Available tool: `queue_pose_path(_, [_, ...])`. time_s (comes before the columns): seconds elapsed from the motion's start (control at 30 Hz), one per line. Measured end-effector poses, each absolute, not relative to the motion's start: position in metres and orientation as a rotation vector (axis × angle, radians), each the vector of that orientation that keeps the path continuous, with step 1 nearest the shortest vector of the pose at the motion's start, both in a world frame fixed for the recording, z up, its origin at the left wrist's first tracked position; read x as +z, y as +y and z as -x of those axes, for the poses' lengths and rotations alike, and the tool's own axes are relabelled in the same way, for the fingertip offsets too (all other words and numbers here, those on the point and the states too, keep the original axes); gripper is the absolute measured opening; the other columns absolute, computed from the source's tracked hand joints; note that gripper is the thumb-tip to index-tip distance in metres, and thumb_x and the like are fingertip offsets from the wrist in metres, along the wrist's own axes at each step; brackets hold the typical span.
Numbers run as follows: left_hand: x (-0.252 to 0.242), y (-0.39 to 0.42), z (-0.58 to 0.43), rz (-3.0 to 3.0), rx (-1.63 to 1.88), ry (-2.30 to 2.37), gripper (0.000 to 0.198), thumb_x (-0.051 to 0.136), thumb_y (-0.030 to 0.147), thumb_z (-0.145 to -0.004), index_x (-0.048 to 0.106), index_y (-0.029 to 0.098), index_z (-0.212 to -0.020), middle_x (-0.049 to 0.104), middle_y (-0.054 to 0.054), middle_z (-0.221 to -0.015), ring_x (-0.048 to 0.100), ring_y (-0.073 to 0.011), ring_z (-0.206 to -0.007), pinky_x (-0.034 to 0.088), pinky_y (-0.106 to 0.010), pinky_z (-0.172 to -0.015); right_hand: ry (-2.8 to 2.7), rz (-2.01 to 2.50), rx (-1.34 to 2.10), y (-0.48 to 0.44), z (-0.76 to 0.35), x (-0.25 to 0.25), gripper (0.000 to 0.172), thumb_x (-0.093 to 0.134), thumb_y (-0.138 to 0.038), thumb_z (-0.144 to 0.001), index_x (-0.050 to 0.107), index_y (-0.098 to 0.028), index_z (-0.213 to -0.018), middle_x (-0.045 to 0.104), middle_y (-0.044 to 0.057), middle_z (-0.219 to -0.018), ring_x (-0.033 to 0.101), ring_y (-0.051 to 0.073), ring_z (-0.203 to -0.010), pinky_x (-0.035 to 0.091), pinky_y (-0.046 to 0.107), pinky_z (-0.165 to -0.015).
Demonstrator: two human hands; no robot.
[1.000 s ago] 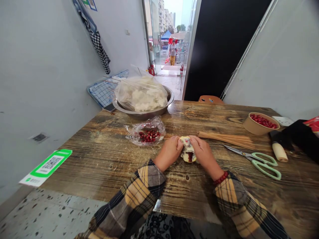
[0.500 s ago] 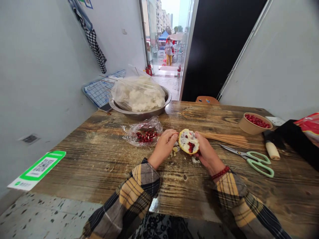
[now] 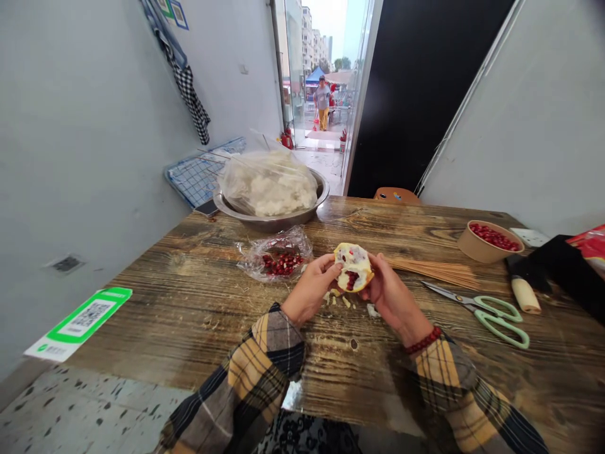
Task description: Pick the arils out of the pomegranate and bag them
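Note:
Between my two hands is a piece of pomegranate [image 3: 353, 265], its pale inner side facing me, with a cluster of red seeds left low in it. My left hand [image 3: 313, 284] grips its left edge, thumb on the cut face. Around its right side my right hand [image 3: 390, 295] is closed, most fingers hidden behind the rind. Pale scraps of peel [image 3: 346, 302] lie on the table below the fruit. Left of it, a clear plastic bag [image 3: 250, 260] lies spread with red pomegranate seeds [image 3: 282, 263] in it.
A metal basin [image 3: 278, 222] holds a bag of white, fluffy stuff [image 3: 278, 189]. To the right lie wooden skewers [image 3: 435, 270], green-handled scissors [image 3: 496, 315], a wooden-handled tool [image 3: 525, 295] and a paper bowl [image 3: 482, 244] of red seeds. A person [image 3: 323, 104] stands outside the doorway.
My left hand has moved right and taken hold of the pomegranate's left edge. The fruit has turned slightly in my right hand. The whole view has shifted a little.

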State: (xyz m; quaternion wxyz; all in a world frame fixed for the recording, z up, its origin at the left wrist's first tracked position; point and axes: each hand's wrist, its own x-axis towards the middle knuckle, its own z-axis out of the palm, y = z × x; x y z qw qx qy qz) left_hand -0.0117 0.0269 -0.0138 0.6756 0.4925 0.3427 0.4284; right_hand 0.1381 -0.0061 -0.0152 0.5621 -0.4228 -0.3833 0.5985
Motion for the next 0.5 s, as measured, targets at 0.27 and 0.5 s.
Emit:
queue_pose_path(0.27, [-0.008, 0.019, 0.008, -0.932, 1.055, 0.770, 0.044, 0.076, 0.037, -0.068, 0.050, 0.018, -0.098, 0.065, 0.000, -0.081, 0.062, -0.0112, -0.068, 0.049, -0.023, -0.059, -0.904, 0.978, 1.480, -0.007, -0.139, -0.018, 0.047, 0.047, -0.061, -0.085, 0.064, -0.022, -0.104, 0.070, 0.005, -0.089, 0.062, 0.016, -0.066, 0.043, 0.022, -0.043])
queue_pose_path(0.5, [-0.012, 0.013, 0.001, -0.931, 1.073, 0.769, 0.053, 0.074, 0.034, -0.070, 0.041, 0.022, -0.109, 0.064, -0.003, -0.099, 0.064, -0.0142, -0.076, 0.055, -0.027, -0.060, -1.067, 1.020, 1.215, -0.005, -0.138, -0.024, 0.055, 0.044, -0.065, -0.085, 0.061, -0.025, -0.118, 0.069, 0.005, -0.115, 0.063, 0.022, -0.104, 0.052, 0.033, -0.084])
